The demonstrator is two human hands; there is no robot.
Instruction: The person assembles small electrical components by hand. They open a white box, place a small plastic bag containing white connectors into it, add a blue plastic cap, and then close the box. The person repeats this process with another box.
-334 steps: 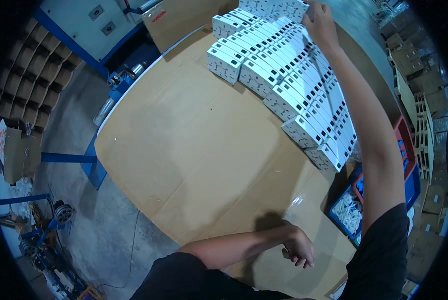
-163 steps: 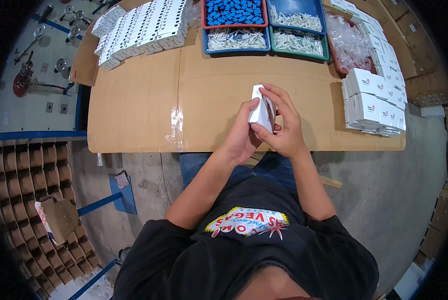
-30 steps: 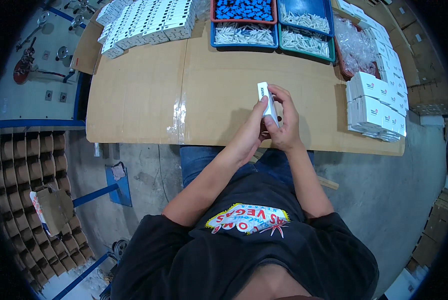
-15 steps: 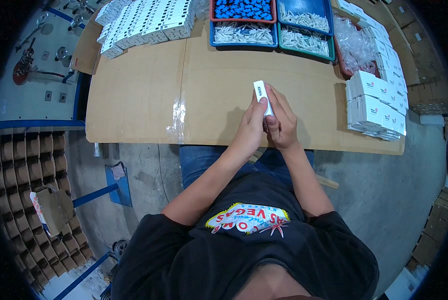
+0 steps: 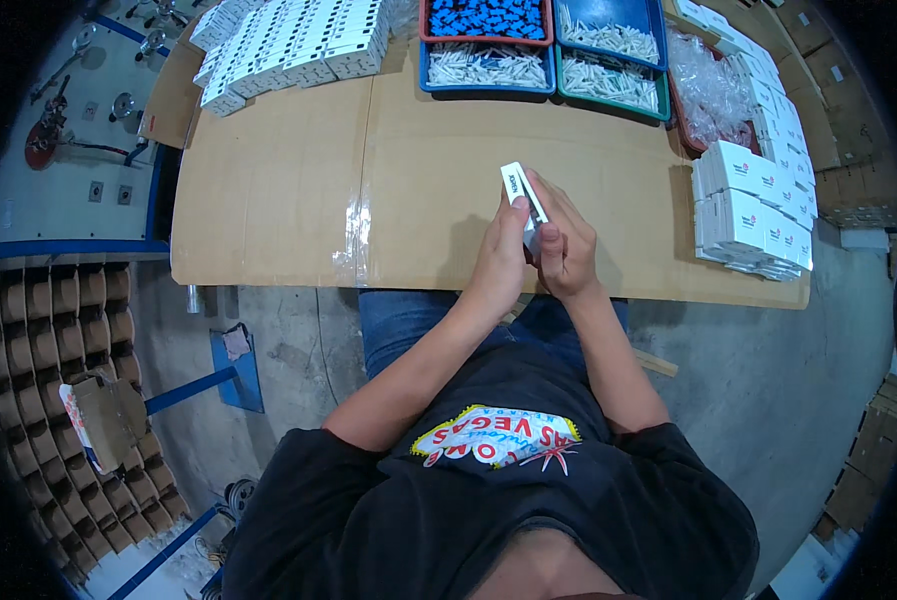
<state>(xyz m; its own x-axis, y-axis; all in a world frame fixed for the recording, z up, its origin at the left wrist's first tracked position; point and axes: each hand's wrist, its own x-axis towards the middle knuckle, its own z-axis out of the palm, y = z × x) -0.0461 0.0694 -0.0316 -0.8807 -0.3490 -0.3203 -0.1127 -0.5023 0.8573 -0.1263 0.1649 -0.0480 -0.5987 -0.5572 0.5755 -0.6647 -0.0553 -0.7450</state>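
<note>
Between my two hands, over the near part of the cardboard-covered table (image 5: 268,190), is a small slim white box (image 5: 514,182) with dark print on its narrow side. My left hand (image 5: 499,245) is closed on its left side, the thumb pressed on the printed face. From the right, my right hand (image 5: 570,242) wraps round it, thumb near the lower end and fingers along the far side. A dark slit runs lengthwise along the box's edge between the thumbs. The lower end is hidden by my hands.
Stacked white boxes stand at the back left (image 5: 298,45) and on the right (image 5: 753,215). At the back are a red tray (image 5: 485,42) of blue pieces and blue and green trays (image 5: 613,108) of white slim pieces. Clear plastic bags (image 5: 708,90) fill a red bin.
The box has tilted slightly leftward at its top, and a dark slit now shows along its edge. My right thumb has moved up a little. Both hands stay in about the same place.
</note>
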